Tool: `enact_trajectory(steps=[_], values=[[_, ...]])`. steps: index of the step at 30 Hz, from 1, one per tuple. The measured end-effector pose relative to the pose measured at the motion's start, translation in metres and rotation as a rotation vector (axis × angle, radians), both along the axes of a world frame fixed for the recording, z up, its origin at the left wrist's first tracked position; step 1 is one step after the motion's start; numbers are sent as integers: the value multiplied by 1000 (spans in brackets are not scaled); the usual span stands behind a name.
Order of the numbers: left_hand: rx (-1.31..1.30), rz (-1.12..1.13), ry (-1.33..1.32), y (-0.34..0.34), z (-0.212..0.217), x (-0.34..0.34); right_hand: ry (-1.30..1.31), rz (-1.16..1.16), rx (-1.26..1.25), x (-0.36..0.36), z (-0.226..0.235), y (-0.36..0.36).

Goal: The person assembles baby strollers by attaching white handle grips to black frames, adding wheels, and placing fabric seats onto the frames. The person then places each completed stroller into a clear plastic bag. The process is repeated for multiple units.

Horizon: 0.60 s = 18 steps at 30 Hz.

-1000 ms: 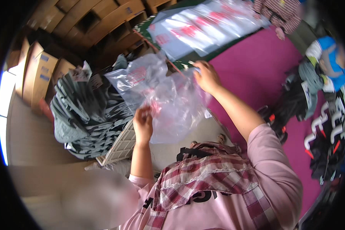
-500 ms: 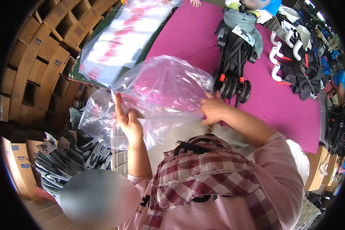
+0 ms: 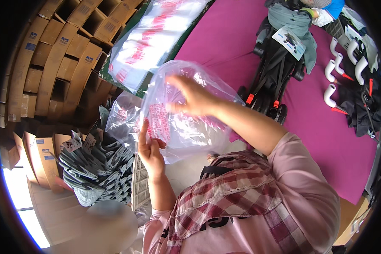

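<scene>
A pale pink long-sleeved top (image 3: 302, 190) under a red-and-white plaid apron (image 3: 224, 199) with a black neck strap (image 3: 213, 170).

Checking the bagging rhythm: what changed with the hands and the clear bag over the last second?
The right hand left the bag's top edge and now lies across the clear plastic bag. The view swung toward the purple table and folded stroller. The left hand keeps its grip on the bag's left edge.
</scene>
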<state>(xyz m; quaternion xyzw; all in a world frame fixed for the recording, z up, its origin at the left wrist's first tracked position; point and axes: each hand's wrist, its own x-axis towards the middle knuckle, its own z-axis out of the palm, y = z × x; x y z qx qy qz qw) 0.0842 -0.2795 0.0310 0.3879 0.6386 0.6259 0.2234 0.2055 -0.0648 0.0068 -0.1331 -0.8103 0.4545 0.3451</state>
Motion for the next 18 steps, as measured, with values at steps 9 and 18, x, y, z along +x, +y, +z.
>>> enact_trajectory(steps=[9,18], values=[[47,162,-101,23,9,-26,-557,216,338,39,-111,-84],[142,-76,-65,76,11,-57,-531,-550,396,43,-128,-63]])
